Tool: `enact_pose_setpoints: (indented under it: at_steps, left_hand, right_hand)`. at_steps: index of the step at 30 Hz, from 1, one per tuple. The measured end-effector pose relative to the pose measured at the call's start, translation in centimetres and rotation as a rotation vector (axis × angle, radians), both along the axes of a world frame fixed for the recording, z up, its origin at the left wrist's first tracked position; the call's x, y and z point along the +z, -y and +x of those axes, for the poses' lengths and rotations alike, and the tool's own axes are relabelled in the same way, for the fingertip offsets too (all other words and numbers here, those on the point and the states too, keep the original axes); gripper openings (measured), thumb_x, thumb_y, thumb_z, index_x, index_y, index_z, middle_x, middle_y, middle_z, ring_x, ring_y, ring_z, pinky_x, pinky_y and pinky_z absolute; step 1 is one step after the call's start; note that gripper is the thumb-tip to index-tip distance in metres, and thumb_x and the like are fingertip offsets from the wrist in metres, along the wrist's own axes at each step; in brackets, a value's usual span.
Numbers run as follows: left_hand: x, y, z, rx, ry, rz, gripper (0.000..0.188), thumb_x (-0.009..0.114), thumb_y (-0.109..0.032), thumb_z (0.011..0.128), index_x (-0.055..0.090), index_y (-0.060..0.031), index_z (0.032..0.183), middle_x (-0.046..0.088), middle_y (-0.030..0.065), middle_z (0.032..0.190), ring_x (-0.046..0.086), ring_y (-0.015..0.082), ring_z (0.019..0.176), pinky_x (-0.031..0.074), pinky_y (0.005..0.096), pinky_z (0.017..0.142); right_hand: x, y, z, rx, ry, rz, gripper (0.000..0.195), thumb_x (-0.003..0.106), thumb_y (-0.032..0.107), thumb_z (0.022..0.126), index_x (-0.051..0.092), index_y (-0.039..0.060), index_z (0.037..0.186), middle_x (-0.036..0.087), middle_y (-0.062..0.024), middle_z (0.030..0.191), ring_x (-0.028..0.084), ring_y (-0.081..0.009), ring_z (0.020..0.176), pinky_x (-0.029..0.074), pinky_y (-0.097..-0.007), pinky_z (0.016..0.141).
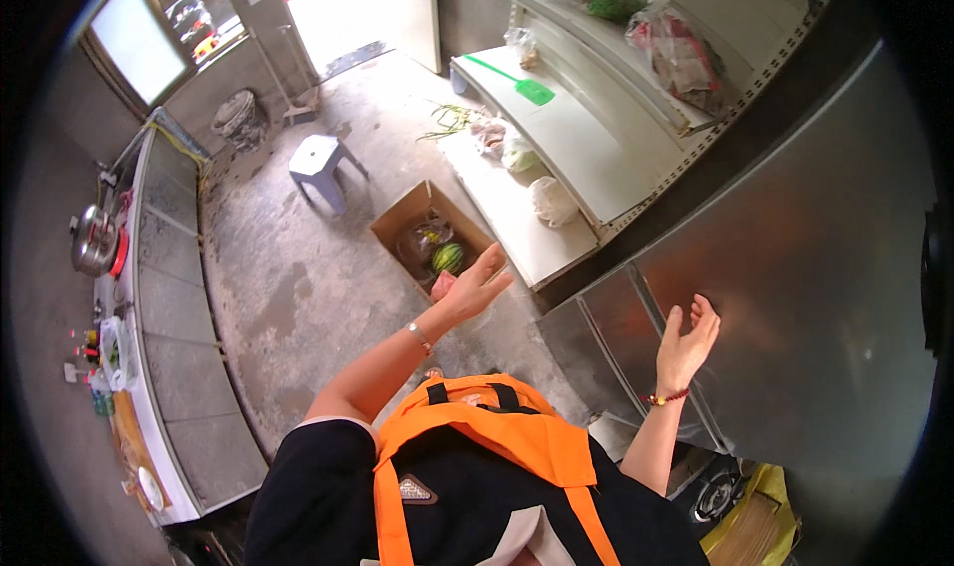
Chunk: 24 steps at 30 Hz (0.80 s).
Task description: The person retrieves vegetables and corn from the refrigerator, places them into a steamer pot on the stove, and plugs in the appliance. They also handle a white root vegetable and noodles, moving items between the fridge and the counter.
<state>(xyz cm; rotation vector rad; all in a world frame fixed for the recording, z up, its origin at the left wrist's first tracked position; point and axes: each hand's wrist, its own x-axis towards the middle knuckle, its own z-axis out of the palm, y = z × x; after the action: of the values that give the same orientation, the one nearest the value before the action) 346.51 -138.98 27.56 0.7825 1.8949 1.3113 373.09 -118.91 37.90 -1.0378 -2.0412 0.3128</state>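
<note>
My left hand (477, 286), with a bracelet at its wrist, is held out over the near side of an open cardboard box (395, 227) on the floor, its fingers apart. In the box lie a striped watermelon (448, 258), a clear plastic bag (417, 242) and a pinkish thing (443, 286) partly hidden by that hand. My right hand (689, 339), wearing a red beaded bracelet, is raised with fingers a little bent in front of a large stainless steel panel (790, 305); whether it touches the metal cannot be told. Neither hand holds anything visible.
White shelves (604, 163) at the right bear a green fly swatter (534, 91) and bagged vegetables. A plastic stool (317, 156) stands beyond the box. Along the left wall runs a counter (138, 327) with a steel pot (95, 242). A bucket (240, 119) stands near the open doorway.
</note>
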Motion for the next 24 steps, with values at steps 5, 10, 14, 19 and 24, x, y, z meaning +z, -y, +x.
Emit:
enact_pose_setpoints:
  at_steps: [5, 10, 14, 19, 24]
  left_hand:
    - [-8.4, 9.8, -1.3, 0.174, 0.023, -0.106, 0.062, 0.063, -0.035, 0.092, 0.04, -0.0008, 0.138, 0.05, 0.0203, 0.134, 0.054, 0.026, 0.118, 0.046, 0.0341, 0.093]
    - [-7.6, 15.5, -0.7, 0.26, -0.217, -0.138, 0.034, 0.071, -0.028, 0.083, 0.062, 0.0031, 0.073, 0.057, 0.0144, 0.088, 0.057, 0.0252, 0.081, 0.046, 0.038, 0.072]
    - [-8.0, 19.1, -3.4, 0.16, -0.153, -0.107, 0.031, 0.069, -0.021, 0.085, 0.061, -0.0029, 0.109, 0.048, 0.0185, 0.126, 0.053, 0.0294, 0.109, 0.044, 0.0399, 0.091]
    - [-6.0, 23.4, -5.2, -0.039, -0.128, -0.176, 0.072, 0.064, -0.018, 0.09, 0.026, -0.0193, 0.151, 0.014, 0.0192, 0.157, 0.034, 0.0342, 0.136, 0.031, 0.0435, 0.11]
    - [-9.2, 27.9, -7.2, 0.121, 0.156, -0.102, 0.061, 0.064, -0.016, 0.091, 0.037, -0.0114, 0.146, 0.043, 0.0197, 0.143, 0.054, 0.0271, 0.119, 0.048, 0.0373, 0.094]
  right_hand:
    - [-3.6, 1.2, -1.5, 0.173, -0.121, -0.301, 0.024, 0.059, 0.008, 0.091, 0.059, -0.0007, 0.114, 0.062, -0.0103, 0.104, 0.06, -0.0161, 0.091, 0.048, -0.0289, 0.081]
    - [-6.5, 5.9, -5.7, 0.36, 0.089, -0.3, 0.021, 0.062, 0.008, 0.089, 0.061, 0.0017, 0.109, 0.061, -0.0115, 0.104, 0.062, -0.0204, 0.087, 0.051, -0.0319, 0.079]
    - [-5.4, 11.4, -9.7, 0.492, 0.253, -0.357, 0.022, 0.063, 0.016, 0.086, 0.06, 0.0046, 0.104, 0.06, -0.0099, 0.109, 0.063, -0.0243, 0.088, 0.051, -0.0352, 0.078]
    - [-6.3, 17.2, -12.7, 0.683, 0.472, -0.364, 0.029, 0.062, 0.027, 0.087, 0.059, 0.006, 0.107, 0.057, -0.0096, 0.118, 0.061, -0.0285, 0.1, 0.048, -0.0399, 0.085]
    - [-7.2, 20.8, -13.3, 0.767, 0.628, -0.322, 0.033, 0.062, 0.031, 0.087, 0.06, 0.0068, 0.109, 0.057, -0.0107, 0.119, 0.058, -0.0301, 0.105, 0.047, -0.0421, 0.088]
